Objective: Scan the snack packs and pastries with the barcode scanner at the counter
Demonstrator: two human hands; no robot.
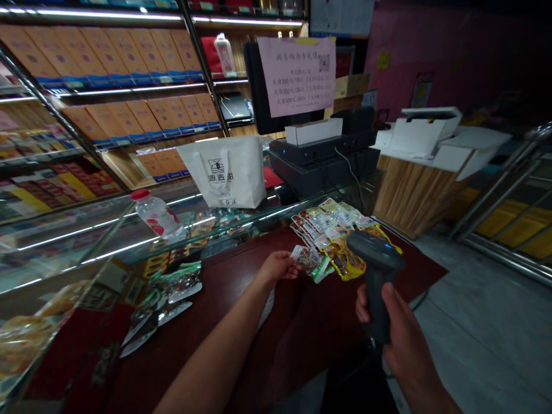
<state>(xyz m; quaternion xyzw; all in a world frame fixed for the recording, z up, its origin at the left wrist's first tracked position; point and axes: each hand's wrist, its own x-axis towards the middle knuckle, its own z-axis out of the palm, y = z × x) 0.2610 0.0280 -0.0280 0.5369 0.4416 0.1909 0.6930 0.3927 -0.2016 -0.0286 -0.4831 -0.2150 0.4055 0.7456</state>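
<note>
1. Your right hand (407, 333) grips a scanner (376, 256).
2. Your left hand (278, 268) pinches the edge of a small packet (314, 262).
3. Snack bags (340, 230) lie beside it on the table (310, 322).

The scanner (376, 265) hides part of a yellow packet (345, 261). The small packet (314, 262) by the left hand (280, 267) has blurred contents. Print on the white packets (314, 221) is unreadably small. The picture crops the red box (69, 351) at the counter's (215, 322) left edge.
</note>
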